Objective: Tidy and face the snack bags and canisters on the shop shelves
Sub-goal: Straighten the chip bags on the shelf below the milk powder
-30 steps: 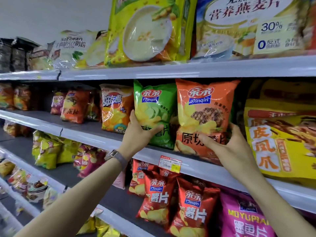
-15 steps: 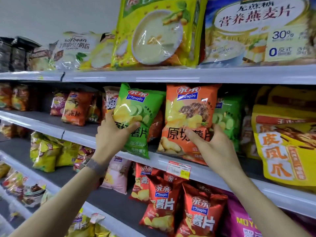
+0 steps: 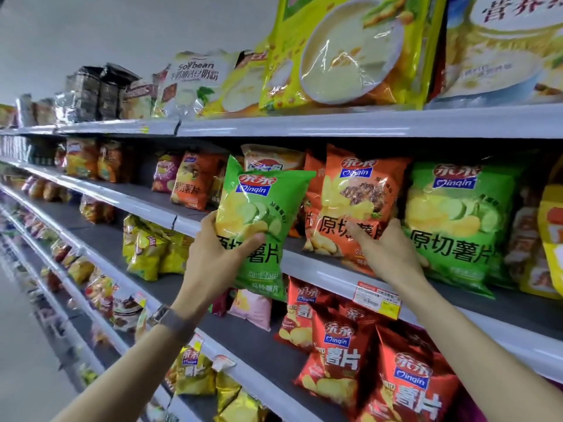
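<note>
My left hand (image 3: pixel 213 257) grips a green Qinqin chip bag (image 3: pixel 259 220) by its lower left side and holds it out in front of the second shelf (image 3: pixel 320 269), clear of the row. My right hand (image 3: pixel 387 254) holds the lower right part of an orange Qinqin chip bag (image 3: pixel 359 196) that stands upright on that shelf. A second green Qinqin bag (image 3: pixel 457 220) stands on the shelf just right of the orange one, touching my right hand.
Large yellow cereal bags (image 3: pixel 341 53) line the top shelf. More orange chip bags (image 3: pixel 195 181) stand to the left on the second shelf. Red Qinqin bags (image 3: pixel 341 354) and yellow bags (image 3: pixel 152 248) fill the shelf below. A price tag (image 3: pixel 377 296) hangs on the shelf edge.
My left hand has pulled the green bag off the shelf and out to the left. A second green bag came into view behind it. My right hand stays on the orange bag.
</note>
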Available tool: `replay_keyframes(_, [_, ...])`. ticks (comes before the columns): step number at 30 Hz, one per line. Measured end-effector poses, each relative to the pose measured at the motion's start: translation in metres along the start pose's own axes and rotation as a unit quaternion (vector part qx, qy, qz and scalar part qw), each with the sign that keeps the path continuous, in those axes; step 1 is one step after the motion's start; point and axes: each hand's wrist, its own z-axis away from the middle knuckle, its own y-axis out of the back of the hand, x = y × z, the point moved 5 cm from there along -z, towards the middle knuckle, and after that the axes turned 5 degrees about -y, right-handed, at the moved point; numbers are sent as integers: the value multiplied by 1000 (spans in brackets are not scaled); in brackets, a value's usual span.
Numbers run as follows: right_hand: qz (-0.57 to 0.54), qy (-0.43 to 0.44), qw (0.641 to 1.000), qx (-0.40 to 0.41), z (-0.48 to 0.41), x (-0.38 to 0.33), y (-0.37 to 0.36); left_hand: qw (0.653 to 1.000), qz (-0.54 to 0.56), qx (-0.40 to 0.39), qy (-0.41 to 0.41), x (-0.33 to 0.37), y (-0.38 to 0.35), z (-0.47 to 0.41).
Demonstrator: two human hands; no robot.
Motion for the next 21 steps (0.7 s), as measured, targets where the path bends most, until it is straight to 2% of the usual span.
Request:
replay_keyframes(6, [-19, 7, 998, -53, 12, 7, 17, 999, -14, -23, -43, 33, -20, 25])
replay_keyframes(11, [-97, 85, 990, -64, 58, 11, 55, 995, -24, -56, -76, 67, -46, 50])
replay_keyframes(12, [-115, 87, 986, -86, 67, 15, 61, 994, -24, -63, -83, 74, -53, 54])
replay_keyframes(16, [-158, 46, 954, -252, 91, 34, 71, 989, 10, -125, -85, 97, -94, 69])
replay_keyframes(21, [-128, 37, 969, -209, 71, 59, 109, 978, 29, -176, -112, 131, -149, 76])
